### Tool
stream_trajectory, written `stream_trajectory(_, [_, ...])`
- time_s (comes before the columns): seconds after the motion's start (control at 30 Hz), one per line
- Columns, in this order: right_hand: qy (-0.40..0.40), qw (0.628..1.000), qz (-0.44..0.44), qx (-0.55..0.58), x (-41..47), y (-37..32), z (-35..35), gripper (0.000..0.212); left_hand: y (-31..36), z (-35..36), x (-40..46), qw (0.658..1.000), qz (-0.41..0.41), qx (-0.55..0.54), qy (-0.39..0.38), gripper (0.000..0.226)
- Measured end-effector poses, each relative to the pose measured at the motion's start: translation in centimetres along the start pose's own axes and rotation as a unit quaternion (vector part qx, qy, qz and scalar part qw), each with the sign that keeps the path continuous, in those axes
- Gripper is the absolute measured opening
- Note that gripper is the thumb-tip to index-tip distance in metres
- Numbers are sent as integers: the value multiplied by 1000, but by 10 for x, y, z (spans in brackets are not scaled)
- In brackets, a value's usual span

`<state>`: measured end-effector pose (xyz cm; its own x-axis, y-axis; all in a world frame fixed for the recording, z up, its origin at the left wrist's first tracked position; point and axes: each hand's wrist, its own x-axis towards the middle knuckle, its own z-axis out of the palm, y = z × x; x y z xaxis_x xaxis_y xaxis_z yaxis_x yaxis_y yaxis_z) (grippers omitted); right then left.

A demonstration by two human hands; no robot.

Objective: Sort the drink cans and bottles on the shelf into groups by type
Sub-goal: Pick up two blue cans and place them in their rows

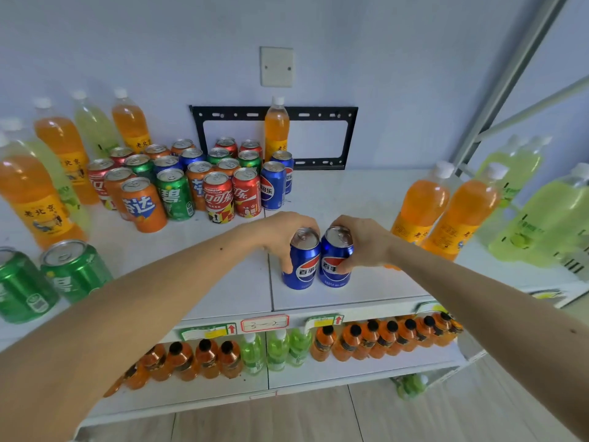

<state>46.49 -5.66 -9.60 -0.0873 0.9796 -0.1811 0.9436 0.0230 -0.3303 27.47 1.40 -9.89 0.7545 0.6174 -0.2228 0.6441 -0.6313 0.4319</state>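
Fingers [288,250] of 2 hands grip 2 blue cans [302,266], 1 each, touching.

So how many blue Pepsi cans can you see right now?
4: one in the left hand, blue Pepsi can; one in the right hand; two at the cluster's right end. Others may be hidden.

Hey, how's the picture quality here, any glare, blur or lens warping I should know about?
Head view: wide-angle warping bends the shelf edge and leans the side bottles outward; the yellow-green bottles at far right look smeared and soft; light glints off the can tops; the left hand and right hand on the two blue cans are sharp; lighting is even, shadows faint.
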Motion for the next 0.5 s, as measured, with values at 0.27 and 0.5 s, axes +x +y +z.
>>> stream_trajectory(0.27, [-13, 1000, -11, -15, -1, -1, 0, 81, 6, 7, 2, 1000, -22, -3, -14, 96])
stream_trajectory(0.5, [-58, 998, 13, -23, -1, -18, -16, 93, -8, -8, -17, 999, -51, 9, -18, 107])
